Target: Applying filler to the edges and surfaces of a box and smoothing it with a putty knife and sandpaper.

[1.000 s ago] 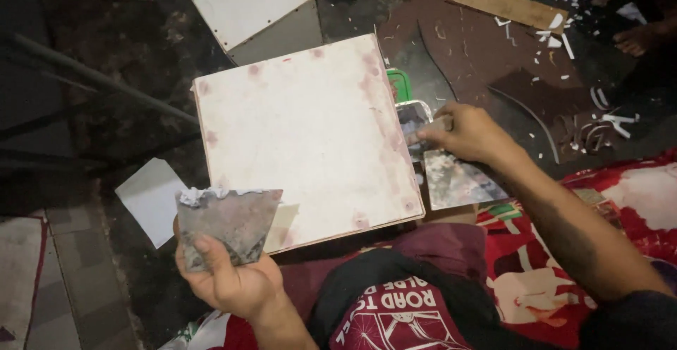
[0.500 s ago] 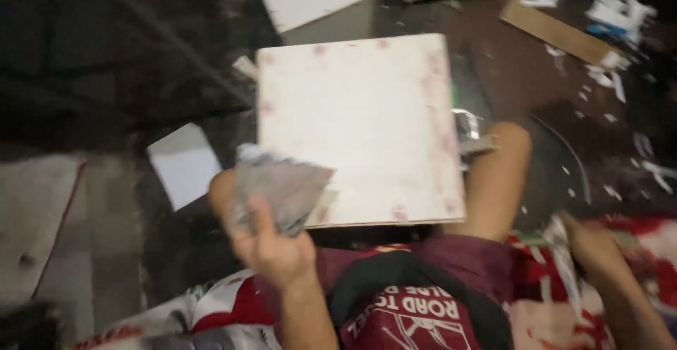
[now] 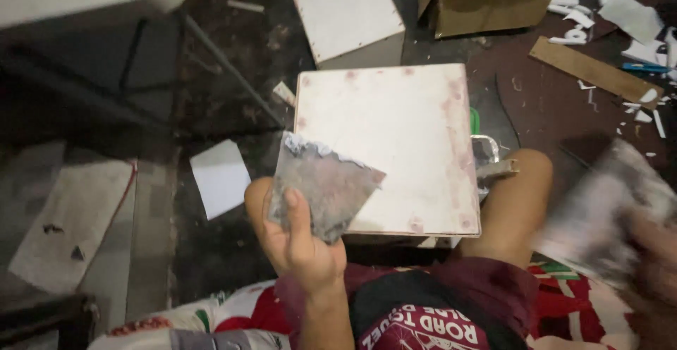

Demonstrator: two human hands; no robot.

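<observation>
The floor is dark and stained, and it is littered with white offcuts, most thickly at the upper right. On it, in front of the person's knees, lies a big white board, nearly square, with reddish smudges along its edges; its sides run roughly straight up and across the view. Beyond it lies a second white board, smaller and turned slightly. Just to the right of that sits an open cardboard box holding white scraps. A brown strip lies slantwise at the right, its long axis running from upper left to lower right. A small white sheet lies on the floor left of the big board, and a pale mat lies further left.

The left hand is raised over the near left corner of the big board, closed around a grey sheet with the thumb pressed flat on its face. The sheet is a rough four-sided piece with a ragged, torn white top edge. Its long axis tilts from lower left to upper right, and one corner points right, over the board.

The right hand is at the lower right, badly blurred. It seems to hold another grey sheet, but I cannot tell how the fingers are set.
</observation>
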